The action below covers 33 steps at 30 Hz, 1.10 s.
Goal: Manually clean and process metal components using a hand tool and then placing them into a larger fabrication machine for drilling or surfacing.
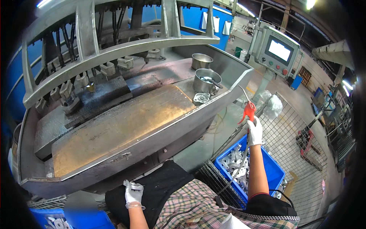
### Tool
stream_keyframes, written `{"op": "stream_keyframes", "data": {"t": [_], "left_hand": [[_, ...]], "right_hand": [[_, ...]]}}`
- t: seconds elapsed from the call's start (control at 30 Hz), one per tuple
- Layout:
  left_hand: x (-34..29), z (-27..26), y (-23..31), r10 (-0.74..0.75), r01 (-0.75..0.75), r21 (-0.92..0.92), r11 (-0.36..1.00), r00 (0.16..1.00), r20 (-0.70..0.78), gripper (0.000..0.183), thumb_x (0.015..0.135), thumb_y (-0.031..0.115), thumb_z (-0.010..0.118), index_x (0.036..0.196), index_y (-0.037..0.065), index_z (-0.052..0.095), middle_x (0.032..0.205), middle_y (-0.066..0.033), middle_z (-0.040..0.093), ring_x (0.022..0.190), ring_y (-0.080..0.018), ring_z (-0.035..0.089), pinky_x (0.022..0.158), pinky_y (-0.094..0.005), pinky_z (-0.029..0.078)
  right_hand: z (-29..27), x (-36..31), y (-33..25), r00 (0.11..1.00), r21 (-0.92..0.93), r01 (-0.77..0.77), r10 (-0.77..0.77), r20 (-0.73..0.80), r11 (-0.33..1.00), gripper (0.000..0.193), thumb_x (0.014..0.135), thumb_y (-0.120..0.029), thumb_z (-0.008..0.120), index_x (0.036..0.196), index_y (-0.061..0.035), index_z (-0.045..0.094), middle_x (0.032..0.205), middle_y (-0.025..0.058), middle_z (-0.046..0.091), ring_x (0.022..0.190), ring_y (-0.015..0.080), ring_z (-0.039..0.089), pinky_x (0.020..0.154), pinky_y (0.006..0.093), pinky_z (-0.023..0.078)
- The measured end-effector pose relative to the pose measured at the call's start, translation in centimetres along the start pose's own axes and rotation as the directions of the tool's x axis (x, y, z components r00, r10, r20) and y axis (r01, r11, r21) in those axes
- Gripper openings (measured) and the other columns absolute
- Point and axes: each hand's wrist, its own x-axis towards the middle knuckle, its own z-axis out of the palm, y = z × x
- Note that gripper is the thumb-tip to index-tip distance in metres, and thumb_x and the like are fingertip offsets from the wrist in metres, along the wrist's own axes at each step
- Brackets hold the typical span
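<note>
My right hand [255,131], in a white glove, is closed around a red air blow gun [249,110]. Its thin metal nozzle points up toward the machine's right corner, and a hose hangs below it. Under that forearm stands a blue crate [275,174] with many silvery metal castings [237,168]. My left hand [133,192], gloved as well, is held low by the black apron [162,181], beside the machine's front edge. Its fingers are curled in; what they hold, if anything, I cannot make out.
The machine's metal tray [126,128] spans the left, under a row of clamps [106,68]. Two metal pots [207,82] and a casting [201,99] sit at its right end. A control panel [277,51] stands beyond. Wire mesh [289,126] borders the right; another blue crate [97,219] is lower left.
</note>
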Motion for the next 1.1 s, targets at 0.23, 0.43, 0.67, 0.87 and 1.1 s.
{"op": "stream_keyframes", "data": {"t": [0.23,0.43,0.67,0.87,1.1], "left_hand": [[0.1,-0.9,0.0,0.053,-0.052,-0.033,0.998,0.998,0.033,0.019,0.087,0.035,0.070,0.082,0.020,0.058,0.074,0.0029,0.055,0.070,-0.0161,0.052,0.075,-0.0361,0.048],[5.0,-5.6,0.4,0.078,-0.086,0.016,0.996,0.951,0.300,0.028,0.095,0.031,0.053,0.069,0.020,0.051,0.063,0.0044,0.049,0.061,-0.0153,0.046,0.084,-0.0404,0.042],[3.6,-2.0,-0.8,-0.042,0.068,-0.103,0.992,0.971,0.237,0.031,0.092,0.038,0.063,0.073,0.017,0.049,0.065,0.0035,0.048,0.061,-0.0165,0.048,0.063,-0.0335,0.044],[1.0,-1.6,-0.1,0.068,-0.065,-0.030,0.997,0.989,0.129,0.033,0.092,0.044,0.060,0.074,0.020,0.048,0.062,0.0041,0.044,0.062,-0.0177,0.046,0.063,-0.0349,0.043],[0.8,-1.3,0.1,0.055,-0.059,0.061,0.996,0.997,0.054,0.034,0.096,0.045,0.048,0.073,0.021,0.051,0.067,0.0027,0.046,0.072,-0.0248,0.048,0.081,-0.0452,0.039]], "right_hand": [[3.0,-4.0,-16.9,0.529,-0.034,-0.494,0.331,0.781,0.869,0.032,0.089,-0.028,0.063,0.110,-0.0049,0.062,0.100,0.0046,0.065,0.096,0.0129,0.056,0.087,0.0313,0.045],[10.9,-15.5,-17.1,-0.242,-0.174,-0.049,0.157,0.957,0.984,0.043,0.087,-0.049,0.061,0.093,-0.0070,0.063,0.081,0.0104,0.069,0.075,0.0230,0.066,0.073,0.0356,0.050],[17.1,-22.5,-12.9,-0.339,-0.240,0.045,0.241,0.909,0.970,0.042,0.086,-0.045,0.063,0.084,-0.0030,0.061,0.069,0.0100,0.067,0.062,0.0229,0.066,0.065,0.0350,0.051],[18.1,-24.2,-13.8,-0.445,-0.195,0.008,0.178,0.877,0.981,0.040,0.087,-0.043,0.061,0.082,-0.0031,0.061,0.064,0.0085,0.066,0.061,0.0220,0.065,0.063,0.0333,0.049],[18.4,-25.1,-13.8,-0.465,-0.164,0.006,0.148,0.873,0.986,0.048,0.086,-0.044,0.058,0.061,-0.0042,0.064,0.057,0.0084,0.063,0.061,0.0230,0.064,0.065,0.0344,0.049]]}}
